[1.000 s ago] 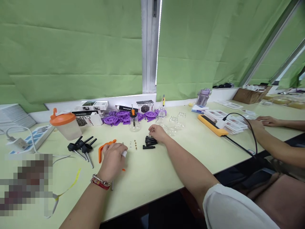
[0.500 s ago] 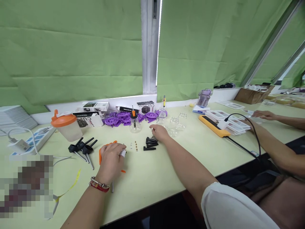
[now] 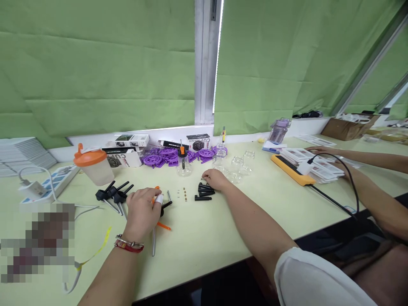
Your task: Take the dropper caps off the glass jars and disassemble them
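Note:
My left hand (image 3: 143,211), a white covering on its thumb, arches over orange pieces and a black part (image 3: 166,205) with metal rods, hiding much of them. Its fingers look loosely bent and apart. An orange strip (image 3: 164,226) shows below the thumb. My right hand (image 3: 217,180) reaches forward, fingers bent together at small metallic bits beside several black tube-like pieces (image 3: 204,198); whatever the fingertips pinch is too small to make out. Small brass-coloured pieces (image 3: 185,194) lie in a row between the hands, near tiny clear or silvery bits.
Black parts with rods (image 3: 119,197) lie on the left, before an orange-lidded cup (image 3: 97,168). Purple plastic parts (image 3: 168,156), boxes (image 3: 126,157) and glass vessels (image 3: 237,163) stand behind. A yellow-black power strip (image 3: 291,171) and another person's arms (image 3: 363,187) are at right.
My left hand has shifted slightly left, uncovering more of the black part, a rod and the orange strip. My right hand stays by the small parts. The view has swung slightly left.

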`<state>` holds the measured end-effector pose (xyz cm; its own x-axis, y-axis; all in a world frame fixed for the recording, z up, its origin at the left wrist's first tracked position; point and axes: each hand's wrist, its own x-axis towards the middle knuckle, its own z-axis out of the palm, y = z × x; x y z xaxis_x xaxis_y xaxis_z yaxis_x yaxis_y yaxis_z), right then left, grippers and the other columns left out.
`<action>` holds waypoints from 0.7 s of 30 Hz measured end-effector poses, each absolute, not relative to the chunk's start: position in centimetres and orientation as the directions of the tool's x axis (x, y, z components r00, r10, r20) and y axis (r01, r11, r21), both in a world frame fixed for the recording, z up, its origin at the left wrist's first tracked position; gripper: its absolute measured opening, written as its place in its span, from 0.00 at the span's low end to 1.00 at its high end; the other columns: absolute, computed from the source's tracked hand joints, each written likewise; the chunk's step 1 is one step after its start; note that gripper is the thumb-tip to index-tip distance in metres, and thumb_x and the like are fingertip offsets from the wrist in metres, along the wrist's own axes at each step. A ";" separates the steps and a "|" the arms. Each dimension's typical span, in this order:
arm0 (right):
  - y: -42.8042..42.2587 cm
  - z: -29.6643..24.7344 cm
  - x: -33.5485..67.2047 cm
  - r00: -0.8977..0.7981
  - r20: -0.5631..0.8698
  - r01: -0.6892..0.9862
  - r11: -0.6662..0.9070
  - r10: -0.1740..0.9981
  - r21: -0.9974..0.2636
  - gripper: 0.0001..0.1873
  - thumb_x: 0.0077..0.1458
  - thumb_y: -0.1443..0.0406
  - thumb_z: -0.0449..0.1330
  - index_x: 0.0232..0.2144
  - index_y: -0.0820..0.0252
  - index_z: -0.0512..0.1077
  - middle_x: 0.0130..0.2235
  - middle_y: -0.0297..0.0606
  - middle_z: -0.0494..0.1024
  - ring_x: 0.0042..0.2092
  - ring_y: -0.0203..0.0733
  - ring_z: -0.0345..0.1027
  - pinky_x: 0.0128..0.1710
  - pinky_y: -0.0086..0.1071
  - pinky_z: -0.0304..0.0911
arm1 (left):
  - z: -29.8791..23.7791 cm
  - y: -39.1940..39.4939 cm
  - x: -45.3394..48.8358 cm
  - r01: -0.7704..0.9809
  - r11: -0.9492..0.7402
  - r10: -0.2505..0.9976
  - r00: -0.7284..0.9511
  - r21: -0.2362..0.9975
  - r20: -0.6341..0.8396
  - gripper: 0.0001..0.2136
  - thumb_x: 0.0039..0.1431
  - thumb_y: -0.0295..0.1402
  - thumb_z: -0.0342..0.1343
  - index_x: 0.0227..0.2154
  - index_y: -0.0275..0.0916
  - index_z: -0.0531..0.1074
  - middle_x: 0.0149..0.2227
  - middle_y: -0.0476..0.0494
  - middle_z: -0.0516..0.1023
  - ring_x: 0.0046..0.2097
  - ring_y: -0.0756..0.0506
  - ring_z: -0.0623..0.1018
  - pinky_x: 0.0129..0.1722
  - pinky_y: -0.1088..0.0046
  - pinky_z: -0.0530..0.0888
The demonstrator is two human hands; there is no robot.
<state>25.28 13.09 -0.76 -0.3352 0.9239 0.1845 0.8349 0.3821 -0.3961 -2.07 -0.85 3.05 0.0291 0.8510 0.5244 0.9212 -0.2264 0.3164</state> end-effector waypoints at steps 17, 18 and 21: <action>11.8 -0.2 25.3 -0.302 0.238 0.788 0.383 0.923 -0.483 0.14 0.56 0.72 0.54 0.41 0.60 0.76 0.45 0.41 0.78 0.48 0.43 0.68 0.49 0.34 0.60 | 4.1 -0.9 -3.7 0.927 0.036 0.924 -0.173 0.373 0.340 0.12 0.55 0.39 0.47 0.30 0.42 0.75 0.28 0.42 0.79 0.30 0.40 0.75 0.26 0.68 0.65; 11.5 0.0 25.2 -0.297 0.258 0.781 0.389 0.919 -0.488 0.14 0.56 0.71 0.53 0.41 0.60 0.76 0.46 0.41 0.78 0.48 0.44 0.67 0.49 0.34 0.60 | 4.3 -1.0 -3.8 0.932 0.080 0.939 -0.189 0.353 0.286 0.13 0.55 0.40 0.46 0.29 0.42 0.75 0.27 0.42 0.78 0.29 0.39 0.75 0.24 0.68 0.63; 10.2 0.9 24.2 -0.310 0.301 0.724 0.429 0.902 -0.540 0.13 0.56 0.70 0.53 0.40 0.61 0.76 0.45 0.41 0.78 0.46 0.43 0.68 0.48 0.35 0.60 | 4.8 -1.3 -3.7 0.947 0.140 0.969 -0.191 0.289 0.157 0.16 0.54 0.46 0.46 0.29 0.43 0.75 0.26 0.41 0.78 0.29 0.38 0.75 0.23 0.69 0.63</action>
<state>24.17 10.20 0.94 -0.3104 0.9017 0.3009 0.7236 0.4294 -0.5404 -3.70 -1.27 4.78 -0.1908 0.9690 0.1569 0.9471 0.1397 0.2890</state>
